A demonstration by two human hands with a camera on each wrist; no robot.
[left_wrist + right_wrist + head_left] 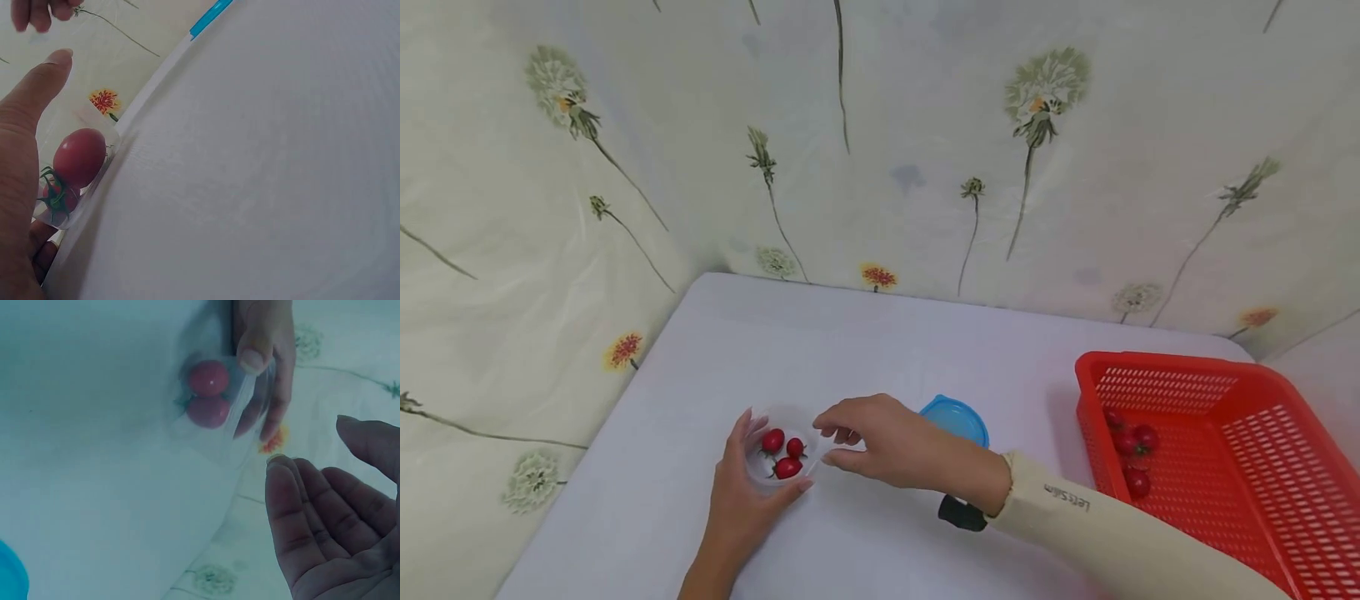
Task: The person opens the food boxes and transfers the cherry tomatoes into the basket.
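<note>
My left hand [741,493] curls round the side of a small clear plastic bowl [787,413] on the white table, thumb at the near rim. Three red cherry tomatoes [787,467] with green stems lie inside it. The left wrist view shows a tomato [80,156] through the clear wall, beside the thumb. Just right of the bowl, my right hand [874,437] hovers with loosely bent fingers. From the right wrist, that hand [331,531] looks to have nothing in its grasp, while the left hand [265,347] grips the bowl. A blue lid [958,418] lies partly hidden behind the right forearm.
At the right stands a red perforated basket [1157,364] with several red tomatoes [1138,482] along its left side. A dandelion-patterned cloth [910,125] rises behind the table [850,342] and down its left side. A black band [962,513] shows under the right wrist.
</note>
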